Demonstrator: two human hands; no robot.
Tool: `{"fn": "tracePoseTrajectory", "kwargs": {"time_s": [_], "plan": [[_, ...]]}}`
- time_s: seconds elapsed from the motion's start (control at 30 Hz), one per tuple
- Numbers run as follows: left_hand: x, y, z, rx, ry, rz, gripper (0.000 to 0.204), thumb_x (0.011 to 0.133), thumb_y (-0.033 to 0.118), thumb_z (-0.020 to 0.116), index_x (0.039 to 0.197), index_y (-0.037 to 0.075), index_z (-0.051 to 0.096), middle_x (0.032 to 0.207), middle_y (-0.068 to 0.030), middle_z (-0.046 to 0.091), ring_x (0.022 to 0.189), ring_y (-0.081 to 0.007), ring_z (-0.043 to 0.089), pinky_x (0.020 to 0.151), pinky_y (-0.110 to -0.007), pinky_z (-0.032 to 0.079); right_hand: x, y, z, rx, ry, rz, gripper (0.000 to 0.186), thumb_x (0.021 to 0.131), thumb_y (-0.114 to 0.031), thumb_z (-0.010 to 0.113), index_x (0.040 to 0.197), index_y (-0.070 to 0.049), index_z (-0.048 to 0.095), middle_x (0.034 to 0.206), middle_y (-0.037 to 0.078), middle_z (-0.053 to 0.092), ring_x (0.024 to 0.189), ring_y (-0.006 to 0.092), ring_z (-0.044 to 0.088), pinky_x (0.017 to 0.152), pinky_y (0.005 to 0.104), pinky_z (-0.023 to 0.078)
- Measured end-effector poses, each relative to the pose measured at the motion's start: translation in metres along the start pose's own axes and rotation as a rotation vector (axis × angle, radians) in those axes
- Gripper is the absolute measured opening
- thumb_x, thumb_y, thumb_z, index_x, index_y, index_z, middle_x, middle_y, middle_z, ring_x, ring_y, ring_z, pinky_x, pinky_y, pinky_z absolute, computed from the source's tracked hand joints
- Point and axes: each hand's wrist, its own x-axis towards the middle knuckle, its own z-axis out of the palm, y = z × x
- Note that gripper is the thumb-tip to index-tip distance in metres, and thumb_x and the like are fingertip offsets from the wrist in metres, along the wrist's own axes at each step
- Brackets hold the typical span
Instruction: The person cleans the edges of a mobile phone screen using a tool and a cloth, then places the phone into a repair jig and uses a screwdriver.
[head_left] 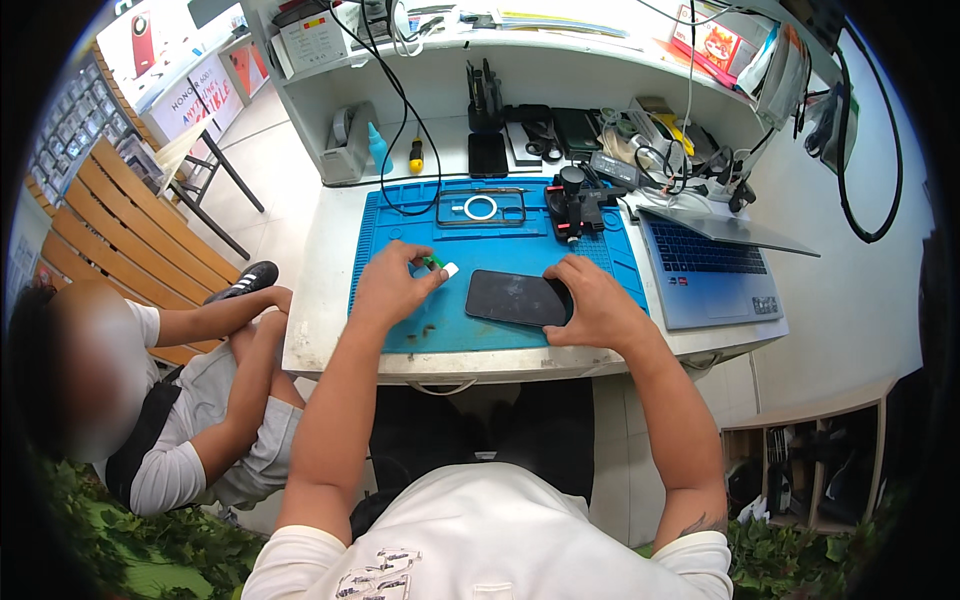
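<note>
A dark smartphone (508, 298) with smudges on its glass lies on the blue work mat (440, 335). My right hand (598, 306) grips its right end, thumb at the near edge and fingers at the far edge. To the left of the phone, my left hand (392, 287) pinches a small green and white piece (449, 270), whose exact kind I cannot make out. Farther back on the mat lies a clear phone case with a white ring (481, 207). A black clamp-like device (571, 203) with red parts stands to its right.
An open laptop (700, 265) is at the right. Behind the mat are a yellow and black screwdriver (416, 155), a blue bottle (378, 148), another dark phone (488, 156) and tangled cables (640, 150). A black cable (405, 100) hangs over the mat. A person (190, 400) sits at the left.
</note>
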Motion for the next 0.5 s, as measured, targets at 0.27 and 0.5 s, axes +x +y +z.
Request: {"fn": "tracePoseTrajectory", "kwargs": {"time_s": [0.27,0.5], "plan": [[0.02,0.007,-0.022,0.266,-0.18,-0.062,0.073,0.078,0.048,0.099,0.135,0.007,0.079,0.127,-0.0137,0.076,0.118,-0.0309,0.075,0.102,-0.043,0.06,0.011,-0.002,-0.004,-0.09,-0.143,0.067,0.071,0.071,-0.023,0.09,0.133,0.001,0.068,0.123,0.016,0.066,0.124,0.0365,0.063,0.109,0.045,0.056],[0.027,0.01,-0.023,0.181,-0.264,-0.134,0.069,0.073,0.029,0.102,0.132,0.003,0.077,0.114,-0.0115,0.078,0.106,-0.0259,0.075,0.095,-0.036,0.059,0.019,-0.006,0.0,-0.15,-0.156,0.016,0.062,0.068,-0.017,0.091,0.123,0.002,0.068,0.121,0.016,0.065,0.122,0.0373,0.062,0.105,0.046,0.06]]}}
